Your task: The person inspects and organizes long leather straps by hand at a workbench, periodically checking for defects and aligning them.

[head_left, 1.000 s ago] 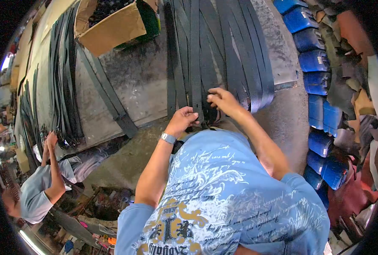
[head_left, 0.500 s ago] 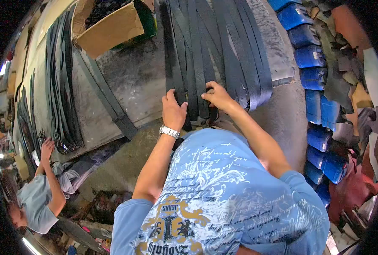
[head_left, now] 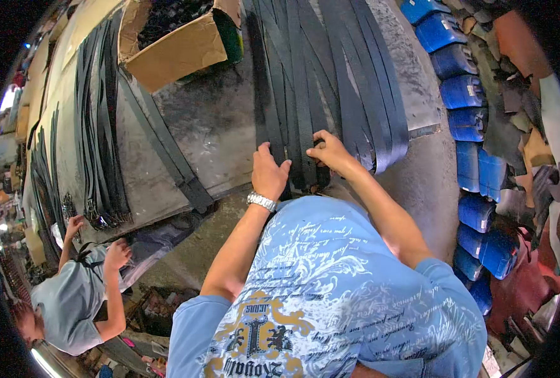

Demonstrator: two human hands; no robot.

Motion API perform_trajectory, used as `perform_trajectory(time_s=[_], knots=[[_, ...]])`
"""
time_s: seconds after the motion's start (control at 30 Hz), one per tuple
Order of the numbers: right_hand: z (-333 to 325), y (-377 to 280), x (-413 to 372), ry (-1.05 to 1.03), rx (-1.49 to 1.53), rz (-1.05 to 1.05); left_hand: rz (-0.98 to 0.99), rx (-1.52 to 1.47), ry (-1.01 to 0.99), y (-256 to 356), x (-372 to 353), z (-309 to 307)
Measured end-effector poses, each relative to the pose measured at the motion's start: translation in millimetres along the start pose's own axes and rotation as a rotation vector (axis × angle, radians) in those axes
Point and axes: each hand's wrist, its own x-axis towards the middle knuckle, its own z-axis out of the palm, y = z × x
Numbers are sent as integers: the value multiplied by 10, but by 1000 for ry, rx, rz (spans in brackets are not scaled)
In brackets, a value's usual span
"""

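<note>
I can pass a hand over the bare worktop [head_left: 226,129] between the two slanting straps [head_left: 166,148] and the wide pile of black straps [head_left: 349,82]. Farther up, the cardboard box [head_left: 185,57] narrows that gap; to its left, a strap bundle [head_left: 100,120] stands in the way.

- Near shirt [head_left: 349,271]: light blue, printed with white script and scrollwork, plus a gold-and-black crest.
- Broad straps [head_left: 355,82]: charcoal black, plain.
- Worktop [head_left: 210,120]: mottled grey.
- Carton [head_left: 182,58]: plain brown.
- Wristwatch [head_left: 262,201]: silver.
- Containers [head_left: 440,33]: bright blue, small white labels.
- Scrap pile [head_left: 513,290]: dark red, tan, grey, off-white.
- Co-worker's shirt [head_left: 72,305]: greyish, as far as I can make out over there.
</note>
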Motion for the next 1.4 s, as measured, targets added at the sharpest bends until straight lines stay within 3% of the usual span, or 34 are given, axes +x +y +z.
perform_trajectory(time_s=[0.13,0.33,0.5,0.63,0.77,0.87,1.0,1.1,1.3,1.4], knots=[[-12,56,24,-10,-9,-12,-37,-24,-70,146,16,-50],[-28,181,7,16,124,-42,-21,50,2,-5,-12,-268],[-78,7,-147,77,63,16,11,113,109,-184,-37,-340],[-259,214,-144,160,-96,-39,128,52,8,-27,14,-260],[-304,368,-45,144,-62,-56,6,-7,-263,319,65,-90],[-280,382,-44,142,-85,-98,27,124,-184,381,27,51],[-300,334,-63,144,-103,-51,51,67,-126,296,31,124],[-303,262,-99,144,-106,-8,34,-25,-106,243,36,160],[-312,323,-67,139,-97,-34,-159,-210,-254,286,59,20],[-320,301,-84,81,-5,-3,-354,-617,-422,78,115,114]])
